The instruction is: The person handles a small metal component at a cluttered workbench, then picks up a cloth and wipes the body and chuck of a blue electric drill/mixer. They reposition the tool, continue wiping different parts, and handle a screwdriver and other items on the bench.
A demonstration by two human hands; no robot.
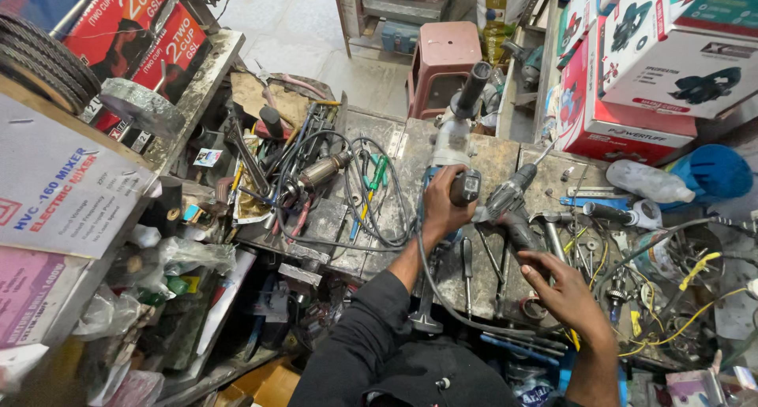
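My left hand (440, 204) grips the body of a grey and blue angle grinder (452, 142) that lies on the workbench (395, 150), its black side handle pointing away from me. My right hand (562, 290) holds the grip of a dark cordless drill (509, 198), whose bit end points up and right, close beside the grinder. A black cable (430, 285) runs from the grinder down past my left forearm. Screwdrivers (467, 265) lie on the bench between my two arms.
The bench is crowded with pliers, wires, a motor armature (324, 170) and loose metal parts. Red and white tool boxes (647, 60) stack at the right. Cardboard boxes (63, 186) and a grinding disc (140, 107) sit at the left. A reddish stool (442, 60) stands behind.
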